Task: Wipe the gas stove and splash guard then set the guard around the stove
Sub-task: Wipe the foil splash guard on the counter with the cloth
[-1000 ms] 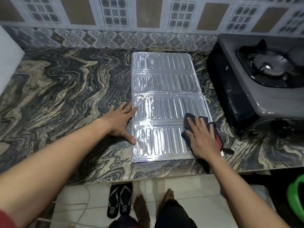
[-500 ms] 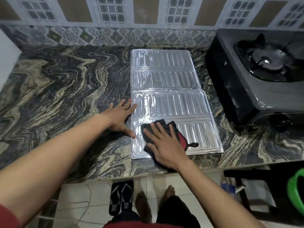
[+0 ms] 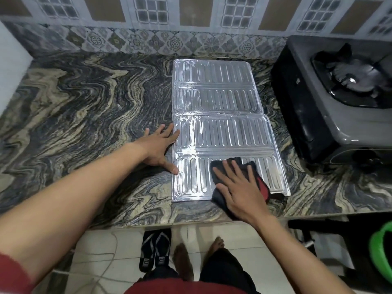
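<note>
The splash guard (image 3: pixel 222 128) lies flat on the tabletop (image 3: pixel 84 107). It is a thin, shiny sheet of silvery metal in two hinged panels with rounded corners. Each panel is embossed with rows of long, upright, rounded ribs and catches bright glare. The tabletop under it is polished stone, with swirling veins of black, grey and cream.

At the guard's left edge the left hand (image 3: pixel 158 147) rests palm down on the stone. Its fingers (image 3: pixel 172 129) are straight and spread, grasping nothing, with the forefinger tip and thumb tip touching the metal rim.

On the guard's near right corner the right hand (image 3: pixel 239 187) presses a soft, dark cloth (image 3: pixel 259 179) with a red patch flat against the ribs. Its fingers (image 3: pixel 229 168) are straight and fanned over the fabric, not curled round it. Part of the cloth hangs past the guard's near edge.

Right of the guard, apart from it, stands the gas stove (image 3: pixel 339 124), a boxy body with a smooth grey top and a glossy black side. Its burner (image 3: pixel 350 79) sits under a black pronged pan support.

Behind the guard rises a wall of patterned tiles (image 3: pixel 174 42). Below its near edge, on the pale tiled floor (image 3: pixel 127 240), stand a pair of black sandals (image 3: pixel 156 249) and the person's bare feet (image 3: pixel 184 257). Far to the lower right a curved green plastic shape (image 3: pixel 381 257) shows, though I cannot tell what it is.
</note>
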Demonstrator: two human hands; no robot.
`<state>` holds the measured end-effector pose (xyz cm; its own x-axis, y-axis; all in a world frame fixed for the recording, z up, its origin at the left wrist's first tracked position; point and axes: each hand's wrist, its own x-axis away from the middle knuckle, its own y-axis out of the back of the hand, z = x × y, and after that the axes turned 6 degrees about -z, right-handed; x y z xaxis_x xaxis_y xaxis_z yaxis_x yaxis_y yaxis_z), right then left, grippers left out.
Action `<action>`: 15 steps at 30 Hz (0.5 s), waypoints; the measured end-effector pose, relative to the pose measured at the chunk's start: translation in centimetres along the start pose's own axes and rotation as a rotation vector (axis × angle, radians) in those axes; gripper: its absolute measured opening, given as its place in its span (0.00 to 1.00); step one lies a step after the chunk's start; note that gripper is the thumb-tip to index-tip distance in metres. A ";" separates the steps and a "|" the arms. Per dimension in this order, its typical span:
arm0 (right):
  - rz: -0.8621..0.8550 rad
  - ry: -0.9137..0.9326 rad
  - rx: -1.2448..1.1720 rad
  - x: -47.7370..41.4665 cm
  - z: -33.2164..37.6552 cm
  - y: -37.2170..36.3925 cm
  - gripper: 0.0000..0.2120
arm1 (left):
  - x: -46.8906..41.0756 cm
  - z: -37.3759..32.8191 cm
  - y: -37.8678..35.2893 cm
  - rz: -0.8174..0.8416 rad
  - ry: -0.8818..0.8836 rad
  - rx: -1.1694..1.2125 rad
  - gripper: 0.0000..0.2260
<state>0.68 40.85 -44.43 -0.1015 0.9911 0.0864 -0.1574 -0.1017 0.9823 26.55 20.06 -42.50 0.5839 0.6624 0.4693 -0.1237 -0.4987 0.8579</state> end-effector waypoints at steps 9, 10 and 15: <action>0.053 0.348 -0.098 0.1 5.7 -1.4 0.26 | 0.1 -0.4 0.3 -0.006 0.024 -0.006 0.67; 0.043 0.303 -0.089 0.1 4.5 -1.3 0.27 | 0.1 -0.4 0.4 -0.005 0.026 -0.003 0.67; -0.018 -0.032 0.008 -0.4 -3.6 -0.6 0.29 | 0.2 -0.6 0.5 0.010 0.036 -0.002 0.68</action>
<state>-2.68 40.23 -45.64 -0.0672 0.9950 0.0734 -0.1509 -0.0829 0.9851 26.10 20.27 -41.88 0.5534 0.6774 0.4847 -0.1308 -0.5041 0.8537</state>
